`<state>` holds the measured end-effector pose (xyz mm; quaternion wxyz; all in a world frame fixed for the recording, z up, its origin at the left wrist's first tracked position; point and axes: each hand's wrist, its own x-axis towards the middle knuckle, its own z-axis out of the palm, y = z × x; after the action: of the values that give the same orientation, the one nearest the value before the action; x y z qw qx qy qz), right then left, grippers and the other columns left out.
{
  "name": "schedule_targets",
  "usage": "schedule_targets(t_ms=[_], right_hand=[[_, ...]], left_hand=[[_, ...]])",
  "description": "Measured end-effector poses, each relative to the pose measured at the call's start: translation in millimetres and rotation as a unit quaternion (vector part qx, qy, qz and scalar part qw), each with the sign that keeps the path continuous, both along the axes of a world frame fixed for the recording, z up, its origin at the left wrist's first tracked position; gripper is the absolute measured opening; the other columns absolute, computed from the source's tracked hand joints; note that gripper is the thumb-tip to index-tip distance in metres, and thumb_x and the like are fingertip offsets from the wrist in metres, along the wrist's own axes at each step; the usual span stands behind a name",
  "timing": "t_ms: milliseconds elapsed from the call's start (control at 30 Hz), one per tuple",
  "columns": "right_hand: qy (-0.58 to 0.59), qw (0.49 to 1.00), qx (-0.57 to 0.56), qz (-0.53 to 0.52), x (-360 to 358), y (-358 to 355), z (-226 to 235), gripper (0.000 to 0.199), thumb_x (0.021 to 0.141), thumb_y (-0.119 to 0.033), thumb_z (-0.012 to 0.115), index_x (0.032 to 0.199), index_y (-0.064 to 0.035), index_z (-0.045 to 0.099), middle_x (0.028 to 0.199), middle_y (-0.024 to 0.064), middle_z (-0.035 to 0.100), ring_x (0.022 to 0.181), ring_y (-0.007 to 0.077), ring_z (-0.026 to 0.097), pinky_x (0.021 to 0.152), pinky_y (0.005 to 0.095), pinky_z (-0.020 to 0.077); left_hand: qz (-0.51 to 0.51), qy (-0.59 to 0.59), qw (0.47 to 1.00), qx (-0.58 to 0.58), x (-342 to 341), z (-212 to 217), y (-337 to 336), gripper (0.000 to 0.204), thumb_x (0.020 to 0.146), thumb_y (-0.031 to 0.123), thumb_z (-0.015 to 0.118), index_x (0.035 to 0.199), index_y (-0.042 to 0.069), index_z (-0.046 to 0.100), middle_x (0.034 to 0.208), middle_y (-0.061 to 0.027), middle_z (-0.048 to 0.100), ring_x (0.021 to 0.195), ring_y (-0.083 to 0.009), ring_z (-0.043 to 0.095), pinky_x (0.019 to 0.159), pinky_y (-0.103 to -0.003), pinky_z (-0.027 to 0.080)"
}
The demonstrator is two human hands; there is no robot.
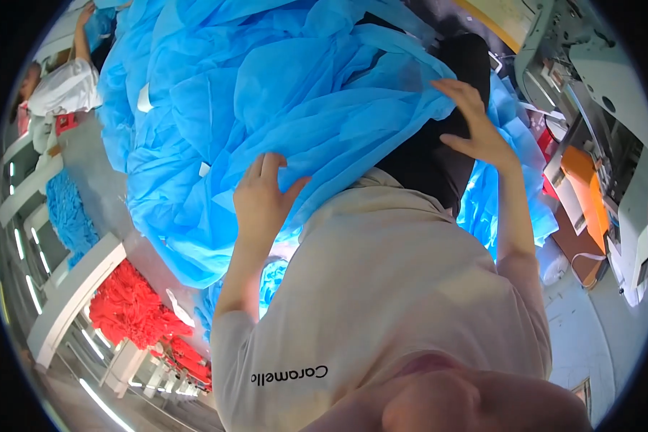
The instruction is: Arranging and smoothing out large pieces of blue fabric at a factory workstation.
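A large heap of thin, sheer light-blue fabric spreads over my lap and away to the far left, in loose folds. My left hand rests at its near edge, thumb held apart from the fingers, with the fingertips against the cloth. On the right, my right hand is over my dark trousers beside a gathered end of the same fabric. Its fingertips touch or nearly touch that end, and the thumb stands well away from them. Small white tags show on the heap.
A pale machine stands close on my right, with an orange piece beside it. More blue fabric hangs beyond my right arm. To the left are red fabric piles, another blue pile and a person in white.
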<state>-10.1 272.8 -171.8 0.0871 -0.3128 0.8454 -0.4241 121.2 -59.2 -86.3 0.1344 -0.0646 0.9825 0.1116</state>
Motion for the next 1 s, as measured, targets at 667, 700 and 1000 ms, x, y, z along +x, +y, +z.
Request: schedule_targets(t_ms=[667,700,1000], right_hand=[[-0.121,0.876,-0.345,-0.314,-13.5,-58.3,68.5,0.017,0.098,-0.018,0.045,0.097,-0.0037,0.054,0.079,-0.0037,0.048,0.070,0.0029,0.041,0.062,0.0183,0.0360],[-0.101,0.865,-0.359,-0.336,-9.9,-57.0,70.6,0.015,0.098,-0.016,0.046,0.096,-0.0036,0.054,0.078,-0.0033,0.049,0.068,0.0026,0.041,0.059,0.0185,0.0363],[-0.014,0.692,-0.345,-0.634,0.6,28.1,56.6,0.014,0.096,-0.018,0.053,0.092,-0.0052,0.055,0.064,-0.0071,0.045,0.054,0.0008,0.037,0.047,0.0183,0.0273]], left_hand=[[-0.146,0.019,0.912,0.382,-125.9,30.5,117.5,0.029,0.071,0.005,0.067,0.099,0.004,0.060,0.081,-0.0099,0.061,0.074,-0.0261,0.060,0.068,-0.032,0.049],[-0.178,0.116,0.932,0.292,-132.0,30.4,126.7,0.031,0.069,0.009,0.069,0.098,0.005,0.060,0.081,-0.0103,0.059,0.074,-0.0256,0.060,0.064,-0.033,0.048],[-0.459,0.369,0.800,0.114,-205.4,15.7,189.8,0.031,0.068,0.003,0.063,0.097,0.011,0.061,0.086,-0.0045,0.058,0.067,-0.0208,0.061,0.050,-0.030,0.046]])
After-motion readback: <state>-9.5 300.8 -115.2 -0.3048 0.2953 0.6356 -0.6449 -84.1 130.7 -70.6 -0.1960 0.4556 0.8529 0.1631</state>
